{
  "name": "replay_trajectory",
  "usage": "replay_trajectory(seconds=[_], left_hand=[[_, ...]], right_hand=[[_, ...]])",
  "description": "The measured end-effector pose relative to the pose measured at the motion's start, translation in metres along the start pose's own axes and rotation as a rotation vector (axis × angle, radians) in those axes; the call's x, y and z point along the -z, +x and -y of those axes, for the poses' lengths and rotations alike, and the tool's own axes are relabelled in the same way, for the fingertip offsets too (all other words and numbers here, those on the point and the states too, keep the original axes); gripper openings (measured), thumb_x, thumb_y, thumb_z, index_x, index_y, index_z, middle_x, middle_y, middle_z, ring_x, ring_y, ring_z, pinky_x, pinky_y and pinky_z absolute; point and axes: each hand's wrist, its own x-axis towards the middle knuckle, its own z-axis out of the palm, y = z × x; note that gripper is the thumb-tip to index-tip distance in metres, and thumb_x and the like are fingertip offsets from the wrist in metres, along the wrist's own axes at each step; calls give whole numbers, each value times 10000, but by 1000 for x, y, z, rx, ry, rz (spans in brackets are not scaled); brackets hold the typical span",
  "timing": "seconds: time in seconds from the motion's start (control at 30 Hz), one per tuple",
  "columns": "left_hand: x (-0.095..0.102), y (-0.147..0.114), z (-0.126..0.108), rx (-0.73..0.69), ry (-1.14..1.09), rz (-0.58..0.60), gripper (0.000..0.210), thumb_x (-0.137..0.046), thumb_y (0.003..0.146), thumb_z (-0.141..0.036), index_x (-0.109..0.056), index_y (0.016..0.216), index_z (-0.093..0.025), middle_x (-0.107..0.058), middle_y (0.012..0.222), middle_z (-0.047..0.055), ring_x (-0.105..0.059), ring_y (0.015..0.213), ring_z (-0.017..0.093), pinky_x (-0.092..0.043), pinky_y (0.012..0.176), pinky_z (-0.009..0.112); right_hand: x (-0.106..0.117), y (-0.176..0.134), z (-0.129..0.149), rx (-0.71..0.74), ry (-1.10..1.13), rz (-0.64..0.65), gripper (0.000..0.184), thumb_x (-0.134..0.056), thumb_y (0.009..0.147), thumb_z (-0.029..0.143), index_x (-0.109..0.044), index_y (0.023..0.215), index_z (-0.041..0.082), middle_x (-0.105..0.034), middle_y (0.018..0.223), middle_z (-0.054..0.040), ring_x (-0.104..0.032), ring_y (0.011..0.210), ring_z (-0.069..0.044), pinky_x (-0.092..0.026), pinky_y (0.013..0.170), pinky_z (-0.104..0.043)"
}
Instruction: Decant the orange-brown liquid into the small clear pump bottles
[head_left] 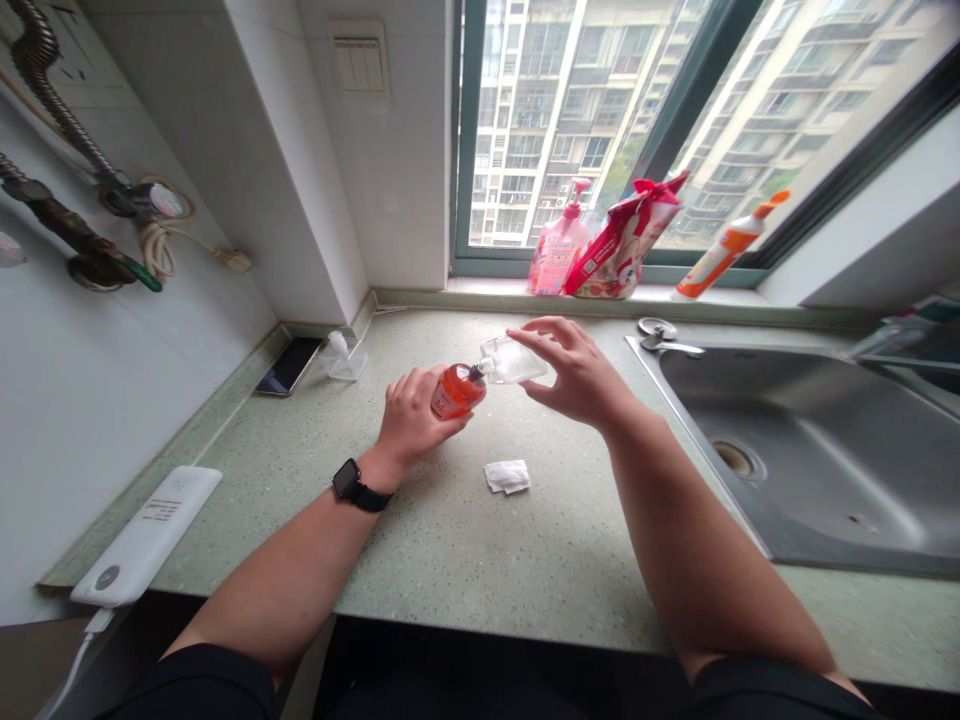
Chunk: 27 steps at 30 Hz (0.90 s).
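Observation:
My left hand (414, 412) is wrapped round an orange bottle (458, 392) with a black neck, tilted to the right. In my right hand (574, 368) a clear, empty-looking bottle (517, 360) lies on its side, gripped between thumb and fingers. Its threaded mouth points left and meets the orange bottle's neck; whether liquid passes between them I cannot tell. Below them on the counter is a folded white tissue (507, 477). A small clear container with a white pump top (342, 358) stands further left.
A phone (289, 365) lies at the counter's back left, and a white power bank (148, 535) with a cable at the left edge. The steel sink (810, 450) is on the right. On the sill stand a pink pump bottle (559, 250), a red bag (628, 240) and an orange-white bottle (724, 258).

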Motion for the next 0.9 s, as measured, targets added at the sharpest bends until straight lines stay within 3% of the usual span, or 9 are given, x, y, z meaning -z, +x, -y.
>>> replay_trajectory(seconds=[0.9], left_hand=[[-3,-1,2,-24,-13,-29,719,-799,852,-644,-575,1414,-256,-696,1178,85,-651,1056,304,-479,982,481]], right_hand=[[2,1,4,38,-37,-21,742,-721,872,160,-525,1557,365,-599,1387,-103,-597,1267,-327,-544,1101,-576]])
